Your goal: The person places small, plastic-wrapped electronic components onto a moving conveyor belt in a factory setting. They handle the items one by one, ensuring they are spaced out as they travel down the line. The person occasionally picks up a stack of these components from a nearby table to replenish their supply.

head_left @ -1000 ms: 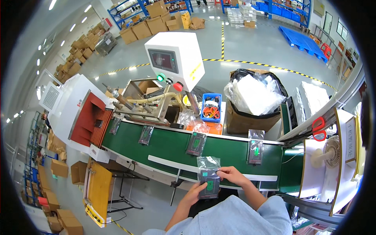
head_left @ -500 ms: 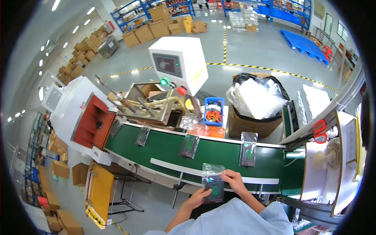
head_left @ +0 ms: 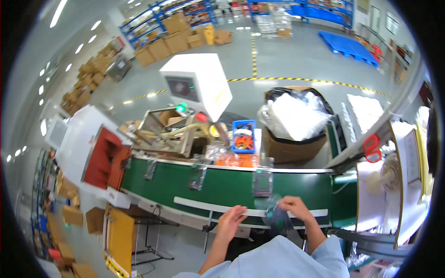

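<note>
My right hand [head_left: 296, 208] is closed in a pinch on the top of a clear plastic bag with a dark flat pack [head_left: 277, 219] inside. The bag hangs over the near edge of the green conveyor belt [head_left: 227, 183], smeared by motion. To its left, my left hand [head_left: 230, 222] is open and holds nothing, its fingers stretched out beside the white guide rail [head_left: 194, 204]. A similar bagged pack [head_left: 263, 182] lies on the belt just beyond my hands. Another bagged pack [head_left: 198, 176] and a smaller-looking one [head_left: 150, 169] lie farther left.
A white machine with red curtain strips [head_left: 103, 157] stands at the belt's left end. Behind the belt are a white control box [head_left: 199, 83], a blue basket [head_left: 244, 136] and a carton lined with a black bag [head_left: 292, 150]. Red scissors [head_left: 371, 148] and a fan [head_left: 390, 172] are at right.
My left hand has let go of the bagged pack and moved left. The right hand has swung the pack rightward. The packs on the belt have shifted left toward the red-curtained machine.
</note>
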A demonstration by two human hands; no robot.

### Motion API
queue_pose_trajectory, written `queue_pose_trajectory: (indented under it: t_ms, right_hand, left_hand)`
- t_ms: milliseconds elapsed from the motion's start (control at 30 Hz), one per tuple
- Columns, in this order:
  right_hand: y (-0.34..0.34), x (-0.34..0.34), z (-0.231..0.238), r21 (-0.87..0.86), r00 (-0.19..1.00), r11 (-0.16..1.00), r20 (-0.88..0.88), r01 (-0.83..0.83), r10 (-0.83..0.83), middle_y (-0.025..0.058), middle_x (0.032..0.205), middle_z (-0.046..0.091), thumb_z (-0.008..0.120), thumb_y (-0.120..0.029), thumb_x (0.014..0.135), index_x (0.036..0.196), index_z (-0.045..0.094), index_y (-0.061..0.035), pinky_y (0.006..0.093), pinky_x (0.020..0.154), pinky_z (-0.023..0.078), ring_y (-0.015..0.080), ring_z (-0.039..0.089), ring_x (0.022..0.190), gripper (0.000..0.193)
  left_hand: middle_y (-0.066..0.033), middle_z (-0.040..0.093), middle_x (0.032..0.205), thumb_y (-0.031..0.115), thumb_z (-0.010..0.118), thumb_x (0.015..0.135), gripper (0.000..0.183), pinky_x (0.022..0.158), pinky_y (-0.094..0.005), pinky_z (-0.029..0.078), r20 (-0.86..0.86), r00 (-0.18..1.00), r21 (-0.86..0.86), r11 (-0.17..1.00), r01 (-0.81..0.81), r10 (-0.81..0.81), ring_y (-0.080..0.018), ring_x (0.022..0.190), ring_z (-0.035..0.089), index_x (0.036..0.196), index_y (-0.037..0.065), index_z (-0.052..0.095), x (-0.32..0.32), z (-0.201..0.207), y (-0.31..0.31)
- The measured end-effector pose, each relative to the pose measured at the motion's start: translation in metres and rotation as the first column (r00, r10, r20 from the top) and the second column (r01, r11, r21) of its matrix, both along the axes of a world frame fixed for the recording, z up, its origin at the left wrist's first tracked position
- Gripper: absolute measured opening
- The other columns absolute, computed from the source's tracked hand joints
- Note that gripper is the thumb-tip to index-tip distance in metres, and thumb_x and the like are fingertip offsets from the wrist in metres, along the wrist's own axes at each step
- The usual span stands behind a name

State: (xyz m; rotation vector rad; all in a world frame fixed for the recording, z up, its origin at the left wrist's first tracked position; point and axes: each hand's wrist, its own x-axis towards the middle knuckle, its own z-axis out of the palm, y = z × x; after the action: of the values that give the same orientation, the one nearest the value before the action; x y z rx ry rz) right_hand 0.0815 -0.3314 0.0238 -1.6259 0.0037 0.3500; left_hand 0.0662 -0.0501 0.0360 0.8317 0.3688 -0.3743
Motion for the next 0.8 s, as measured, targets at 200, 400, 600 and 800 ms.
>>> queue_pose_trajectory:
  t_ms: [200, 400, 600, 800]
  right_hand:
    - [-0.148, 0.019, -0.06, -0.187, 0.756, 0.734, 0.214, 0.653, -0.618, -0.0036, 0.068, 0.054, 0.058, -0.014, 0.081, 0.078, 0.063, 0.0008, 0.0223, 0.06, 0.038, 0.0061, 0.047, 0.066, 0.016]
    - [-0.186, 0.055, -0.115, -0.412, 0.723, 0.598, 0.311, 0.688, -0.617, 0.0077, 0.062, 0.057, 0.057, -0.018, 0.078, 0.078, 0.063, 0.0004, 0.0307, 0.058, 0.041, 0.0153, 0.053, 0.06, 0.019]
    - [-0.088, 0.09, -0.128, -0.615, 0.646, 0.321, 0.426, 0.72, -0.634, 0.0188, 0.082, 0.052, 0.052, -0.027, 0.08, 0.082, 0.065, -0.0067, 0.0431, 0.068, 0.043, 0.0357, 0.053, 0.077, 0.024]
    - [-0.053, 0.098, -0.122, -0.711, 0.644, 0.253, 0.353, 0.656, -0.678, 0.019, 0.095, 0.051, 0.047, -0.033, 0.085, 0.098, 0.058, -0.0047, 0.0446, 0.074, 0.044, 0.037, 0.053, 0.086, 0.033]
  left_hand:
    - [-0.0155, 0.061, 0.104, 0.017, 0.047, 0.089, 0.023, 0.087, -0.0409, 0.045, -0.123, 0.991, 0.129, 0.991, -0.034, 0.05, -0.0256, 0.1, 0.057, 0.105, 0.002, 0.055, -0.013, -0.028, 0.032]
    - [-0.015, 0.061, 0.103, 0.017, 0.051, 0.086, 0.022, 0.089, -0.0409, 0.044, -0.333, 0.943, -0.062, 0.998, 0.01, -0.03, -0.0276, 0.1, 0.056, 0.104, 0.004, 0.057, -0.043, -0.058, 0.03]
    - [-0.0143, 0.061, 0.103, 0.016, 0.05, 0.087, 0.022, 0.089, -0.0408, 0.044, -0.365, 0.928, -0.185, 0.983, 0.012, -0.08, -0.0274, 0.101, 0.056, 0.103, 0.004, 0.057, -0.059, -0.056, 0.014]
    - [-0.0146, 0.061, 0.104, 0.016, 0.049, 0.087, 0.024, 0.093, -0.0419, 0.042, -0.328, 0.941, -0.219, 0.976, 0.007, -0.08, -0.0279, 0.102, 0.056, 0.106, 0.004, 0.056, -0.078, -0.05, 0.034]
